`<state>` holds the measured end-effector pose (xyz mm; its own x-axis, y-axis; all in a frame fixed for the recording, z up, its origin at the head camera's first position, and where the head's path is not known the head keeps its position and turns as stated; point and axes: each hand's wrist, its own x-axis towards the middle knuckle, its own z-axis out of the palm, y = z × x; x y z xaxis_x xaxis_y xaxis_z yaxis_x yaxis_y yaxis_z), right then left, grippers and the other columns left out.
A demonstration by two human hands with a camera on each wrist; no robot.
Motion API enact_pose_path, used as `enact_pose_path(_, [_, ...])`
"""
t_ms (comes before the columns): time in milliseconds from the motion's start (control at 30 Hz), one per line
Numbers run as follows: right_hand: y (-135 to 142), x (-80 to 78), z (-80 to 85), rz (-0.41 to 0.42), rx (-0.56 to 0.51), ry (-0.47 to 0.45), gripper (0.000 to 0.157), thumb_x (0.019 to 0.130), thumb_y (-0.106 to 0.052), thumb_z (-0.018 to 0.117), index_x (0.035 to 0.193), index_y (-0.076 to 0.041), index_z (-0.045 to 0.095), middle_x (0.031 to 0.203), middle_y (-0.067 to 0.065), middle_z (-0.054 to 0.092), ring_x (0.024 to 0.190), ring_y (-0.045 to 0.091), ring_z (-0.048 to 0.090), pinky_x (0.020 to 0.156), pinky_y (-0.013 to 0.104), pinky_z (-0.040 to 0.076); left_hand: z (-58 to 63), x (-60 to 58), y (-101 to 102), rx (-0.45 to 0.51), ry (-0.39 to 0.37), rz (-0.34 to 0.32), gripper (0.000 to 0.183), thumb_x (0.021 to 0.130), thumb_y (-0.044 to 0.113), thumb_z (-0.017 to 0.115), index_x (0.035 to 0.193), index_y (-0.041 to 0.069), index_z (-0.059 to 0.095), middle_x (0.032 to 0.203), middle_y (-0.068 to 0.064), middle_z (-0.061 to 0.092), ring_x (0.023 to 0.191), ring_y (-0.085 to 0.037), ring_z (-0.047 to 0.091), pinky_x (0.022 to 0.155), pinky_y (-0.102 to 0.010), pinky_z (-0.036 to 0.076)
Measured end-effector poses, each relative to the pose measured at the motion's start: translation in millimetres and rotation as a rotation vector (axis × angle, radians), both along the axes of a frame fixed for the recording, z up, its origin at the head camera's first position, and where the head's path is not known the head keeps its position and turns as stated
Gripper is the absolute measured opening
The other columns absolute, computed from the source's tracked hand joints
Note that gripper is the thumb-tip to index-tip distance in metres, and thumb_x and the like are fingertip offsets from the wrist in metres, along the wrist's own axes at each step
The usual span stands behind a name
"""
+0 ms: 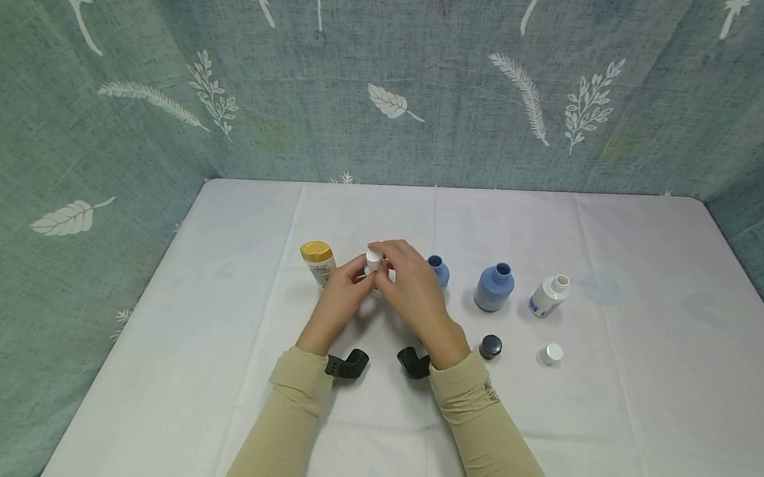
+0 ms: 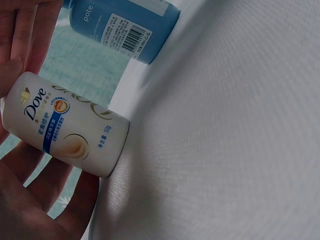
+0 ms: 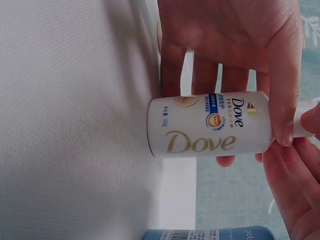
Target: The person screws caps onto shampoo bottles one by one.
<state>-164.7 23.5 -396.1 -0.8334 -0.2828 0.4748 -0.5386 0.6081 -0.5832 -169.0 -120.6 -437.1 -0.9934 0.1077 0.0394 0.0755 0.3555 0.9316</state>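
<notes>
A small white Dove bottle (image 3: 210, 125) stands upright on the table, its base at the cloth. My left hand (image 1: 343, 289) grips it, thumb and fingers on either side of its upper part. With thumb and fingers my right hand (image 1: 414, 290) pinches the white cap (image 1: 374, 258) at the bottle's top. In the head view the hands hide most of the bottle. Left of them is a white bottle with a yellow cap (image 1: 316, 252). A blue bottle (image 1: 442, 275), its mouth uncovered, is partly hidden behind the right hand.
Farther right, another uncapped blue bottle (image 1: 494, 288) and an uncapped white bottle (image 1: 547, 296) stand in line. In front of them lie a black cap (image 1: 491, 347) and a white cap (image 1: 551, 354). A leaf-patterned curtain (image 1: 336, 130) hangs behind the white-covered table (image 1: 214, 315).
</notes>
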Motion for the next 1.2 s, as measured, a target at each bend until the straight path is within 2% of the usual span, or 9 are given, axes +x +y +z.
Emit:
enact_pose_path(500, [0.1,-0.1,0.6,0.002,0.011,-0.006,0.029,0.084,-0.008,0.054,0.112,-0.013,0.06,0.105,-0.002,0.058,0.084,0.008,0.051,0.067,0.021,0.043,0.0,0.1,0.3,0.012,0.003,0.007,0.028,0.089,0.029,0.054,0.115,0.021,0.058,0.122,0.004,0.053,0.111,-0.013,0.049,0.09,-0.034,0.042])
enact_pose_path(733, [0.5,0.2,1.0,0.002,0.006,-0.007,0.029,0.085,-0.008,0.053,0.113,-0.013,0.06,0.105,-0.001,0.058,0.083,0.009,0.052,0.067,0.021,0.043,33.7,14.7,7.7,-0.009,-0.049,0.004,0.03,0.09,0.022,0.052,0.119,0.013,0.056,0.128,-0.004,0.049,0.117,-0.019,0.045,0.094,-0.036,0.039])
enact_pose_path(767, [0.6,0.2,1.1,0.002,0.005,-0.007,0.029,0.085,-0.008,0.053,0.113,-0.013,0.06,0.106,-0.001,0.058,0.082,0.009,0.052,0.067,0.021,0.043,34.4,15.3,8.0,-0.013,-0.044,0.003,0.03,0.09,0.022,0.052,0.119,0.012,0.056,0.128,-0.004,0.049,0.117,-0.019,0.045,0.094,-0.036,0.039])
enact_pose_path(1067, [1.1,-0.1,0.1,0.007,0.003,0.006,0.03,0.084,-0.007,0.053,0.113,-0.011,0.061,0.108,-0.001,0.059,0.088,0.009,0.053,0.07,0.021,0.044,32.9,15.0,7.6,-0.019,-0.029,0.002,0.029,0.09,0.021,0.052,0.118,0.011,0.056,0.128,-0.005,0.049,0.117,-0.02,0.045,0.093,-0.037,0.039])
enact_pose_path(1200, [1.1,0.0,0.1,0.009,0.001,0.009,0.029,0.084,-0.007,0.054,0.112,-0.012,0.061,0.106,-0.001,0.059,0.084,0.009,0.053,0.067,0.021,0.044,17.2,7.1,3.3,-0.002,-0.034,0.005,0.028,0.09,0.024,0.053,0.116,0.015,0.058,0.127,-0.002,0.05,0.116,-0.019,0.045,0.093,-0.037,0.039])
